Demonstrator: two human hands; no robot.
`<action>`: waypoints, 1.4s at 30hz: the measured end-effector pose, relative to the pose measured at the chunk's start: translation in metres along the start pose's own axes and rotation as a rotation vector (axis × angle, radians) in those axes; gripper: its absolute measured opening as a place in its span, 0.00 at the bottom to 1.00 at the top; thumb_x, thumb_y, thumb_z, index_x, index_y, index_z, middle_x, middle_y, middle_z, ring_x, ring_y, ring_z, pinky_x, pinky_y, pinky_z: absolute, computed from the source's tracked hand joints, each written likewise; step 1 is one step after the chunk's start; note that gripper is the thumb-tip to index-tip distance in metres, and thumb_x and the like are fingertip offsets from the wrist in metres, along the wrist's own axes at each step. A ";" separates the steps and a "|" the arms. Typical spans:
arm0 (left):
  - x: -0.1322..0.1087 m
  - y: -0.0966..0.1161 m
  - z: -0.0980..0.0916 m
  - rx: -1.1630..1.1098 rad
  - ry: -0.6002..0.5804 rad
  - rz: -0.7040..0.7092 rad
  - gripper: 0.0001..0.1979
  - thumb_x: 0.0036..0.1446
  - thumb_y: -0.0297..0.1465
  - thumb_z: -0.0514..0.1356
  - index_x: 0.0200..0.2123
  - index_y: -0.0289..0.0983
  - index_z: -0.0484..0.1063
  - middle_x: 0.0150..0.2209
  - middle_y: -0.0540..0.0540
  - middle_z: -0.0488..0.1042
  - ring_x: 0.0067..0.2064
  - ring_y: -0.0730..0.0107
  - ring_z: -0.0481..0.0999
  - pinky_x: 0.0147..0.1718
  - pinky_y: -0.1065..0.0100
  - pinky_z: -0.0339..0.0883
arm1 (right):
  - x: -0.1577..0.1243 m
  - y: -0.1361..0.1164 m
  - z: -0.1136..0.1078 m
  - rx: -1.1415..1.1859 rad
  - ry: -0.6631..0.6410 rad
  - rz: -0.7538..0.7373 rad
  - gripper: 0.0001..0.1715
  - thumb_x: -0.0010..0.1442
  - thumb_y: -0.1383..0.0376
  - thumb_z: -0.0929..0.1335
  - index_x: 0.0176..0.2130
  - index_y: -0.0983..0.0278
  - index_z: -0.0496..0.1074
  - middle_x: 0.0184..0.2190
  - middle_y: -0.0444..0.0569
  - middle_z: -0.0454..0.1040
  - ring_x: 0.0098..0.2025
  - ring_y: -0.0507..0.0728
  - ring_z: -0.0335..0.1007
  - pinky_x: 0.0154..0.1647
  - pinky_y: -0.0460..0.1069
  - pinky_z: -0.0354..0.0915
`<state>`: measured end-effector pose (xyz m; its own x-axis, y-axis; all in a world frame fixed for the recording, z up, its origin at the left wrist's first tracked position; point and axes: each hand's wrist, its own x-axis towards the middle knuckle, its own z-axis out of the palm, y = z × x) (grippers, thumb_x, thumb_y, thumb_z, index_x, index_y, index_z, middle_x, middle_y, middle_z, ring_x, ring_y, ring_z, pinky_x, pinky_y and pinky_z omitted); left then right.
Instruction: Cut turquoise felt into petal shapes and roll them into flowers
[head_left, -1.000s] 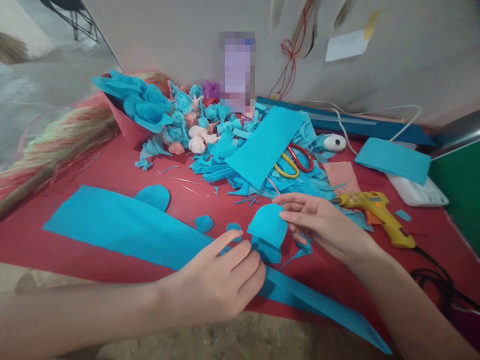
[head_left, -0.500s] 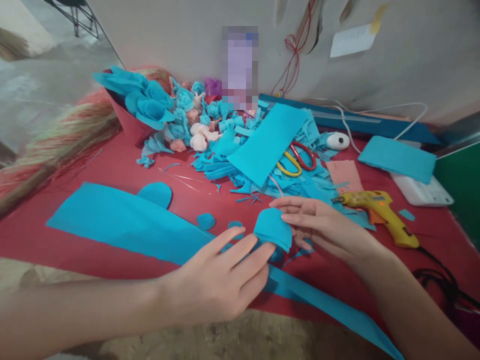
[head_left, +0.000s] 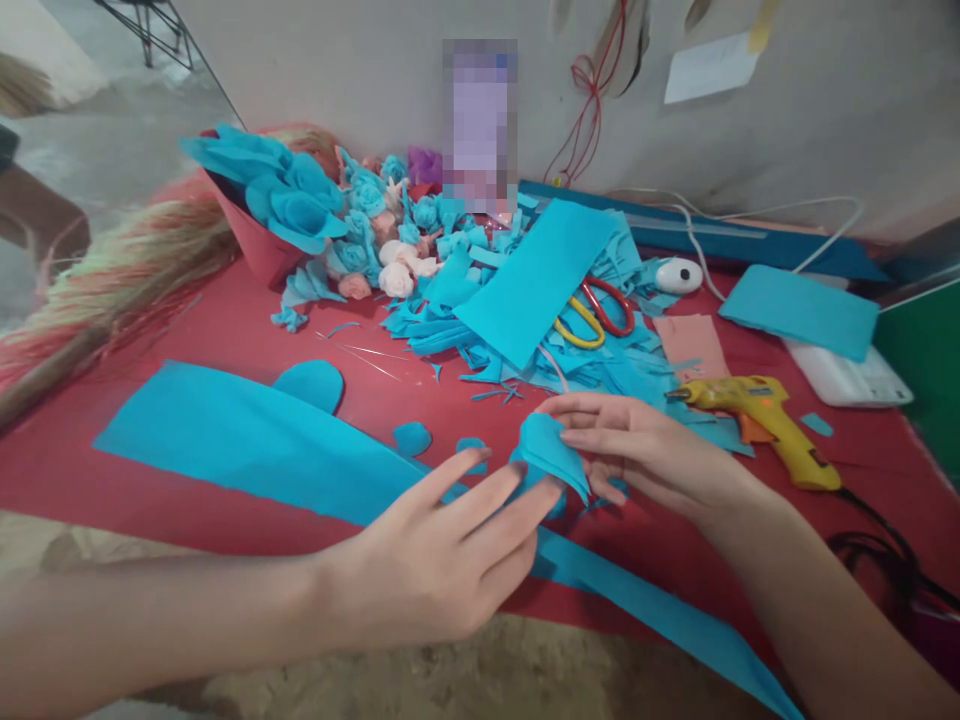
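A folded blue crepe paper piece [head_left: 551, 450], with a rounded top and layered lower edge, is up between my hands. My right hand [head_left: 660, 455] pinches its right side between thumb and fingers. On its lower left, the fingertips of my left hand [head_left: 457, 550] close against the paper; the thumb is hidden. Beneath my left hand runs a long blue crepe paper strip [head_left: 262, 440], reaching down past the table's front edge. Cut rounded blue pieces [head_left: 311, 387] lie near it, with smaller blue scraps [head_left: 412, 438] closer to my fingers.
Yellow glue gun [head_left: 772, 420] lies right, its black cord trailing. Scissors with red and yellow handles [head_left: 607, 307] are partly under a blue paper sheet [head_left: 536, 285]. Paper flowers [head_left: 367, 225] pile behind, beside a red cone of blue petals [head_left: 262, 245]. A straw broom [head_left: 112, 310] rests left.
The folded paper has tilted, its lower right corner swinging down and right, and my left fingers have shifted slightly right along it. A blurred brown shape has appeared at the left edge.
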<state>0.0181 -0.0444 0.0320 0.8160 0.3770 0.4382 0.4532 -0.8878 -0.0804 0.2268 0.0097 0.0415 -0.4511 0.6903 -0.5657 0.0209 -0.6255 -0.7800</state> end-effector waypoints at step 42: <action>-0.004 0.005 0.023 -0.117 -0.087 0.037 0.10 0.59 0.23 0.48 0.35 0.33 0.69 0.42 0.44 0.74 0.40 0.65 0.71 0.43 0.62 0.61 | -0.015 0.012 -0.012 -1.294 0.301 -0.214 0.11 0.48 0.69 0.66 0.36 0.64 0.69 0.31 0.50 0.70 0.27 0.54 0.64 0.27 0.49 0.61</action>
<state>0.0252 -0.0444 0.0095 0.8616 0.3606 0.3573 0.3816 -0.9242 0.0125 0.2449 -0.0039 0.0372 -0.3432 0.8874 -0.3078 0.8718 0.1790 -0.4561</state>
